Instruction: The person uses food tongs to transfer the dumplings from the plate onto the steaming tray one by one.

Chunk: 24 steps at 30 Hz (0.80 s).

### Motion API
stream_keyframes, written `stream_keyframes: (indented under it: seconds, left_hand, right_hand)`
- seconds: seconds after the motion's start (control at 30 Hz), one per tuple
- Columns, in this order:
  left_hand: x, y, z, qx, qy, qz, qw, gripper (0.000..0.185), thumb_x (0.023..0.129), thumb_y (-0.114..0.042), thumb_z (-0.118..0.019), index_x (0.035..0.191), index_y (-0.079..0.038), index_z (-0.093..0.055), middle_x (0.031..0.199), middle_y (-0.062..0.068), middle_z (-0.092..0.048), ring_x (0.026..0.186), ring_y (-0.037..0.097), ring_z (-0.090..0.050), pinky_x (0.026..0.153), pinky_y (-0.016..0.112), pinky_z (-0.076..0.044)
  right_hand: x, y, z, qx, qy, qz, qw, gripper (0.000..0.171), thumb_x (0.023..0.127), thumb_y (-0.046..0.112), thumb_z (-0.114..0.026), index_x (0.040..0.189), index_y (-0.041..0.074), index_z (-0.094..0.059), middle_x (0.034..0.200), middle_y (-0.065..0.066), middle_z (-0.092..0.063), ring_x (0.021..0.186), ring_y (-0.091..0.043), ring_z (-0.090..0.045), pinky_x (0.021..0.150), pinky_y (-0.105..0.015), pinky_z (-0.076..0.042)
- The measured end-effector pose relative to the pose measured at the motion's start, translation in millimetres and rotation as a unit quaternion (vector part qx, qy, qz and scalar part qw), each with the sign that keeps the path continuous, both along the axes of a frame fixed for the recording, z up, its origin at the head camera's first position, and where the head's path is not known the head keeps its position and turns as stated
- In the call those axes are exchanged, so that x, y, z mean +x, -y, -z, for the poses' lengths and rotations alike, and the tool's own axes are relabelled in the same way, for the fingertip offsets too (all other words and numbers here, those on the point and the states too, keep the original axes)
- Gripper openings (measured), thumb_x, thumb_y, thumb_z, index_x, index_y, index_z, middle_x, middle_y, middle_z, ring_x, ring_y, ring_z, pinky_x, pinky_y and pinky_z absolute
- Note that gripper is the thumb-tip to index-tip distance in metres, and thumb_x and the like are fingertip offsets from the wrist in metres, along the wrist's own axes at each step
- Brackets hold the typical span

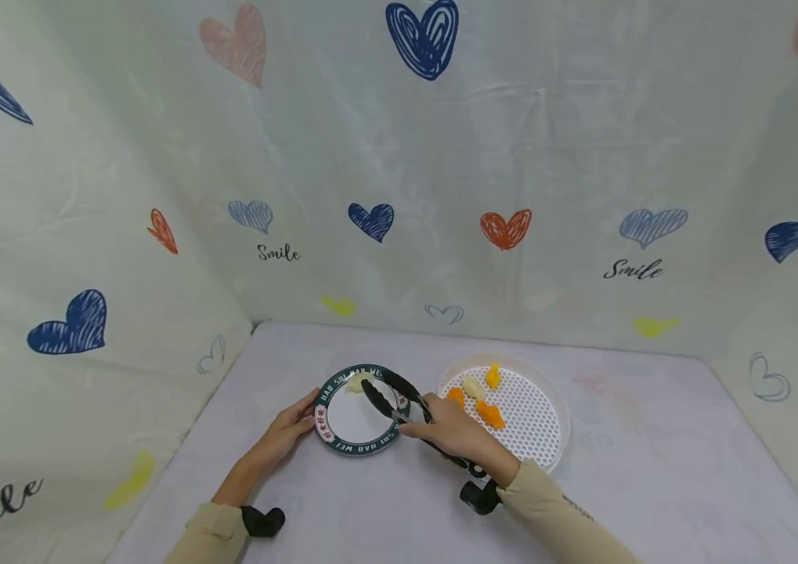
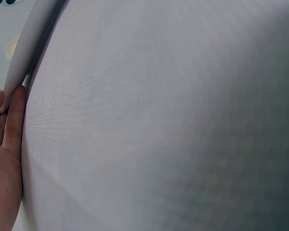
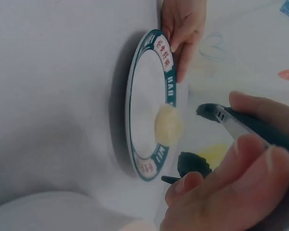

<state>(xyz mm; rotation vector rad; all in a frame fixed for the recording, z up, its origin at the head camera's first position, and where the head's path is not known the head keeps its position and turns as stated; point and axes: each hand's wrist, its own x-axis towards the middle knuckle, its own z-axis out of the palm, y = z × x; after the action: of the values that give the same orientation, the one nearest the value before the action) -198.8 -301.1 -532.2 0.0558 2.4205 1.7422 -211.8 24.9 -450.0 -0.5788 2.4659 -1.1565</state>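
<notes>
My left hand (image 1: 284, 432) pinches the left edge of a white plate (image 1: 359, 448) with a green lettered rim; in the left wrist view its fingers (image 2: 15, 120) lie beneath the edge. A pale yellow piece (image 3: 168, 126) rests on the plate's far side. My right hand (image 1: 460, 432) grips black-tipped tongs (image 1: 404, 384) over the plate's right side. Their tips stand apart, with nothing seen between them, and are separate from the pale piece in the right wrist view.
Right of the plate is a round white perforated tray (image 1: 559, 415), partly behind my right hand. Several orange pieces (image 1: 490, 414) and a pale piece (image 1: 472, 387) lie on it. A heart-printed curtain (image 1: 441, 157) stands behind the white table (image 1: 652, 470).
</notes>
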Motion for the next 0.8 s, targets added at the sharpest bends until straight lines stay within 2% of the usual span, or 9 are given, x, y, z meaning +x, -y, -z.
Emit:
stream_keyframes:
  seconds: [0.1,0.27,0.33,0.5,0.6,0.67,0.8]
  left_hand:
    - [-1.4,1,0.0,-0.003,-0.003,0.001,1.0,0.057,0.103,0.0,-0.044,0.155,0.005,-0.022,0.162,0.02,-0.017,0.149,0.035,-0.014,0.116,0.041,-0.02]
    - [-2.0,1,2.6,-0.011,0.001,-0.005,0.9999,0.058,0.102,0.0,-0.046,0.155,0.004,-0.023,0.162,0.02,-0.019,0.149,0.036,-0.015,0.116,0.043,-0.021]
    - [-1.8,1,3.8,-0.012,0.001,-0.009,0.9999,0.058,0.102,0.0,-0.046,0.155,0.004,-0.024,0.162,0.019,-0.019,0.149,0.035,-0.016,0.116,0.042,-0.021]
    - [-0.3,0,4.1,-0.009,0.0,-0.017,0.9998,0.058,0.101,0.002,-0.046,0.154,0.003,-0.025,0.161,0.019,-0.021,0.149,0.034,-0.017,0.116,0.042,-0.021]
    - [-0.4,0,3.0,-0.005,-0.003,-0.014,0.9999,0.057,0.101,0.002,-0.046,0.154,0.004,-0.025,0.161,0.019,-0.021,0.149,0.035,-0.016,0.116,0.043,-0.02]
    - [-0.7,0,2.1,-0.004,-0.003,-0.011,0.9999,0.057,0.101,0.002,-0.046,0.154,0.005,-0.024,0.161,0.02,-0.02,0.149,0.036,-0.015,0.117,0.043,-0.019]
    - [-2.6,0,0.9,-0.003,-0.004,-0.006,1.0,0.058,0.101,0.001,-0.045,0.154,0.004,-0.023,0.161,0.019,-0.019,0.149,0.034,-0.015,0.117,0.042,-0.018]
  right_hand:
    - [3.5,13,4.9,0.013,-0.014,0.019,1.0,0.072,0.09,0.037,-0.073,0.128,-0.018,-0.048,0.089,-0.022,-0.063,0.052,-0.018,-0.053,0.042,-0.027,-0.047]
    - [6.5,32,15.4,0.027,-0.033,0.045,0.998,0.08,0.089,0.036,-0.074,0.133,-0.022,-0.043,0.097,-0.029,-0.065,0.062,-0.021,-0.058,0.047,-0.031,-0.052]
    - [6.4,38,19.9,0.025,-0.03,0.052,0.998,0.077,0.09,0.036,-0.074,0.132,-0.022,-0.044,0.086,-0.024,-0.064,0.059,-0.021,-0.058,0.045,-0.032,-0.051]
    - [6.4,46,26.8,0.025,-0.027,0.057,0.998,0.074,0.09,0.04,-0.073,0.127,-0.02,-0.048,0.071,-0.013,-0.056,0.054,-0.019,-0.054,0.043,-0.028,-0.046]
    - [5.4,49,28.9,0.025,-0.026,0.06,0.998,0.077,0.089,0.039,-0.073,0.129,-0.02,-0.046,0.071,-0.012,-0.054,0.055,-0.019,-0.052,0.043,-0.028,-0.044]
    - [4.2,49,30.1,0.028,-0.026,0.062,0.997,0.078,0.089,0.039,-0.074,0.13,-0.021,-0.045,0.074,-0.015,-0.056,0.056,-0.02,-0.053,0.043,-0.029,-0.045]
    - [0.4,50,31.9,0.035,-0.027,0.066,0.997,0.083,0.088,0.04,-0.075,0.134,-0.021,-0.042,0.097,-0.031,-0.063,0.065,-0.025,-0.056,0.049,-0.033,-0.051]
